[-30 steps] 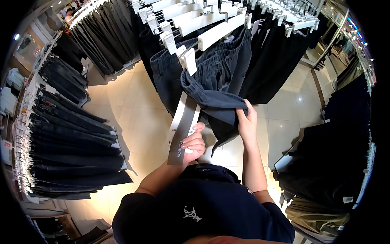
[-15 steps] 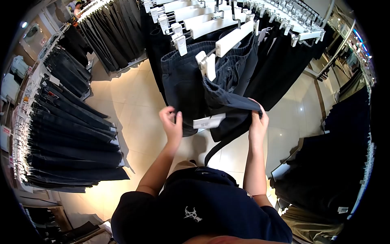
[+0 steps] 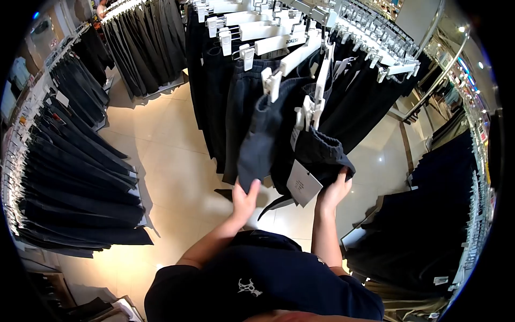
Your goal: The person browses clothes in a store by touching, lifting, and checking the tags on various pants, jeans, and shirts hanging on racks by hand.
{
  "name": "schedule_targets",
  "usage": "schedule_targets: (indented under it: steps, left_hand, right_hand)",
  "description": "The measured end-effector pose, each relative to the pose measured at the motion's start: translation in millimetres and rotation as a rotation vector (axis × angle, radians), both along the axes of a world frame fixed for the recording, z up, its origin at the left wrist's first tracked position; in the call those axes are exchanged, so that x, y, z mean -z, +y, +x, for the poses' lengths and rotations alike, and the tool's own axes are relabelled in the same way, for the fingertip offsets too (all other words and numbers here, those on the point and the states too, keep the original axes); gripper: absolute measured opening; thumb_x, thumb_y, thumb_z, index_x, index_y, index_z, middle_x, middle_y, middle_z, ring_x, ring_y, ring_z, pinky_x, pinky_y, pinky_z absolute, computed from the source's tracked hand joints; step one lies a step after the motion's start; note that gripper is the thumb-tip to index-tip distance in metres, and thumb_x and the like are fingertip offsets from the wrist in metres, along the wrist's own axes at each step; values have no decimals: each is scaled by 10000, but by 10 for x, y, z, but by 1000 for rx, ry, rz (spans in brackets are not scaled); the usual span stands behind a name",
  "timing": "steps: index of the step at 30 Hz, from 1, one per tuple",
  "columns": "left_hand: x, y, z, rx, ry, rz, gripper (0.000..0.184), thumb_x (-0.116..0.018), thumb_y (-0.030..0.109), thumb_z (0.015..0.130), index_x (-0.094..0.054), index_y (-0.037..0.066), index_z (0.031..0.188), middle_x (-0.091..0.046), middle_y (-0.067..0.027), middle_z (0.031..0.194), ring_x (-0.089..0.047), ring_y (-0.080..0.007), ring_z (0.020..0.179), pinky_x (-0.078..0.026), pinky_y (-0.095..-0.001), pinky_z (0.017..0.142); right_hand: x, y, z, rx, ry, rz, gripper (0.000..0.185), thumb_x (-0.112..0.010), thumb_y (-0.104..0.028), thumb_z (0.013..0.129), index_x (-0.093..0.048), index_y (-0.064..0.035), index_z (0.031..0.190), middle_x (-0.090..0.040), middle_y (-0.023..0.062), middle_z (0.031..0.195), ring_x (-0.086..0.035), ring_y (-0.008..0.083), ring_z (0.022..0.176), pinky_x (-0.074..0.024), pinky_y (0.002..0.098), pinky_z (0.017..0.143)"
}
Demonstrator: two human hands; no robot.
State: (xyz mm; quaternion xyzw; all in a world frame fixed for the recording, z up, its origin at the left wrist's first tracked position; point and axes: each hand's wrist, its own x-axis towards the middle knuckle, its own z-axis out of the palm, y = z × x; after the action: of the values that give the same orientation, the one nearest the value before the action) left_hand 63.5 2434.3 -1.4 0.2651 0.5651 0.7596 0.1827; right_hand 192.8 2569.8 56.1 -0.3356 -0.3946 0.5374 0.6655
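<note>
My left hand (image 3: pixel 245 203) pinches the edge of dark grey trousers (image 3: pixel 258 145), its thumb in front and its fingers partly hidden behind the cloth. These trousers hang from a white clip hanger (image 3: pixel 300 55). With my right hand (image 3: pixel 333 194) I grip black trousers (image 3: pixel 322 153) with a gathered elastic waistband, held out towards me. Their own white hanger (image 3: pixel 323 80) is turned nearly end-on, its clips close to the waistband. A pale paper tag (image 3: pixel 304 184) dangles beside my right hand. Below it a dark strip of cloth (image 3: pixel 276 205) hangs over the floor.
More white hangers (image 3: pixel 257 32) with dark trousers crowd the rack ahead. Racks of dark trousers (image 3: pixel 86 198) line the left side, and others (image 3: pixel 429 214) stand at the right. A row of dark trousers (image 3: pixel 142 48) hangs at the back left. Pale tiled floor (image 3: pixel 166 145) lies between them.
My left hand, earlier open and apart from the cloth, has closed on the grey trousers. My right hand has moved lower with the black ones, whose hanger has swung apart, and the tag has turned.
</note>
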Motion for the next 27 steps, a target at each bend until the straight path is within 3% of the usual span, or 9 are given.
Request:
schedule_targets:
  steps: [2,6,10,12,14,16,17,24,27]
  left_hand:
    - [-2,-18,92,77,161,18,243,-588,106,779,-502,-18,969,-589,-90,797,-544,-126,703,-428,-260,636]
    - [-336,-36,206,348,438,-93,136,-594,100,757,-519,-8,790,-531,-130,593,-534,-253,512,-425,-319,509]
    - [-634,155,296,435,863,-47,213,-567,201,772,-525,-2,820,-566,-164,711,-561,-305,599,-452,-365,549]
    - [-672,243,359,454,890,-102,261,-516,230,806,-493,-5,918,-577,-156,773,-569,-300,683,-466,-370,592]
    - [-734,262,357,450,899,-97,218,-516,199,797,-507,14,913,-582,-137,788,-570,-302,682,-467,-370,589]
    - [-708,301,353,477,863,-48,195,-521,179,792,-517,21,906,-574,-143,780,-561,-315,676,-456,-376,585]
    - [-692,311,350,504,834,-8,173,-526,160,787,-527,29,899,-565,-149,773,-553,-328,669,-445,-383,580]
    - [-567,366,228,647,459,-61,135,-491,113,807,-547,9,871,-573,-159,769,-545,-335,658,-441,-349,597]
    - [-321,278,337,511,0,115,208,-437,86,833,-472,-22,1007,-528,-95,923,-502,-166,840,-406,-294,731]
  right_hand:
    - [30,-22,15,56,64,19,268,-442,-205,887,-495,29,1006,-541,78,967,-514,156,860,-400,274,781]
    - [3,-153,29,-38,0,-78,245,-420,-171,889,-469,18,1038,-518,92,998,-489,171,916,-364,285,839]
    - [217,-389,103,-554,60,-169,369,-419,-232,864,-409,-16,1162,-467,108,1152,-433,207,1072,-303,326,937]
    - [329,-507,225,-711,82,-200,411,-379,-255,874,-365,-19,1210,-436,106,1194,-410,211,1104,-294,328,948]
    - [353,-528,279,-701,121,-236,547,-476,-360,824,-343,-16,1227,-418,105,1213,-395,210,1122,-297,329,945]
    - [299,-504,300,-769,-1,18,736,-630,-450,695,-352,-13,1217,-433,96,1184,-412,194,1097,-320,320,923]
    - [249,-500,335,-720,-210,-132,884,-754,-450,546,-362,-13,1207,-444,74,1152,-424,166,1060,-336,301,900]
    - [47,-403,260,-758,-490,2,647,-739,-245,644,-411,-12,1151,-506,58,1045,-463,154,977,-375,288,851]
    - [15,-493,144,-747,-680,128,608,-682,-191,692,-380,0,1183,-481,124,1104,-442,190,1041,-348,302,892]
